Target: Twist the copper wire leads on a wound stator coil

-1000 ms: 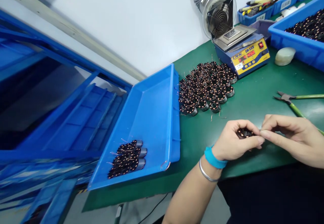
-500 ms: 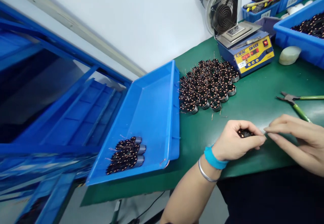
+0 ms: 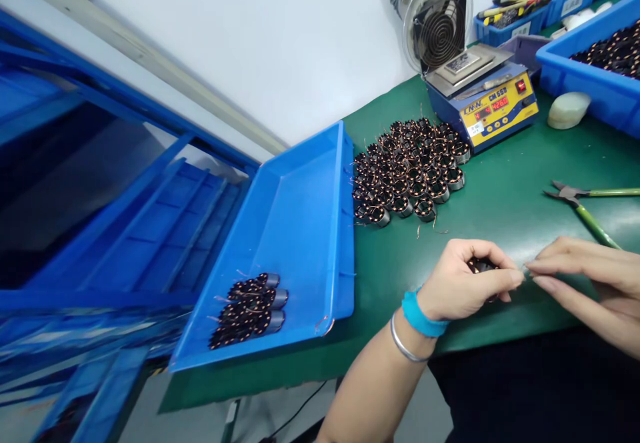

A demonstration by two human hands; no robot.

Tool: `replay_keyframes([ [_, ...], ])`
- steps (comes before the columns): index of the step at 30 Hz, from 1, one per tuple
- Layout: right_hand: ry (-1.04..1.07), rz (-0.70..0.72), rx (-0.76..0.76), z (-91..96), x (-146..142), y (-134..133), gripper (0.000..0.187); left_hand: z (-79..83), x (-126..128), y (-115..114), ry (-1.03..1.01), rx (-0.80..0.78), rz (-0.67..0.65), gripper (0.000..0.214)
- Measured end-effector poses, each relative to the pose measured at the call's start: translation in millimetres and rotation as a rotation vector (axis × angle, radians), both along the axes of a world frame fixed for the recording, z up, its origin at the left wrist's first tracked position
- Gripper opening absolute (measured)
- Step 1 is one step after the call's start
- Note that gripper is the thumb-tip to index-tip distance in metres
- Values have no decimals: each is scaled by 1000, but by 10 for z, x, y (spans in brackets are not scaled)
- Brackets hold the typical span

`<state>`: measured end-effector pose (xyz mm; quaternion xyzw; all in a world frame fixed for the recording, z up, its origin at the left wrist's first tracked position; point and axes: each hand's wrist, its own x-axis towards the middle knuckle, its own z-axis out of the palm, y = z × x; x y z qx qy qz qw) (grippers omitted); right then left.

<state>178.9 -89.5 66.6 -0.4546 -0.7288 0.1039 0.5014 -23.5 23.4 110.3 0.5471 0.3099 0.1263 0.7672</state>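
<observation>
My left hand [image 3: 467, 283], with a teal band and a silver bangle at the wrist, is closed around a wire-wound stator [image 3: 481, 265]. Most of that stator is hidden by the fingers; black and copper spots show at the top. Just to its right, my right hand [image 3: 590, 283] has thumb and fingers pinched near the left fingertips. Anything in that pinch is too small to make out. Beyond the left hand, many similar stators [image 3: 410, 169] stand in a cluster on the green table [image 3: 505, 209], copper wire ends sticking up.
A blue tray [image 3: 295, 216] at left holds several rows of stators [image 3: 250, 309]. A solder pot [image 3: 500, 109] with a digital display stands at the back, below a fan [image 3: 440, 36]. Green-handled cutters [image 3: 570, 193], a pale sponge-like block [image 3: 569, 111] and a blue bin [image 3: 560, 73] lie to the right.
My right hand has shifted very slightly to the right, its fingertips a bit farther from the left ones. The left hand still grips the stator; the camera view moved a little.
</observation>
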Motion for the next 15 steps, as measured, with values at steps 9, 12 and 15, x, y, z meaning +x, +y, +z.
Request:
replay_keyframes([
  [9,-445,177,182,-24,404,99,40,-14,2,-19,59,41,-67,40],
  [12,-195,189,-95,-12,259,88,33,-42,4,-95,24,337,-36,25],
  [15,122,240,-498,-57,136,32,53,-47,6,-150,-14,550,-23,18],
])
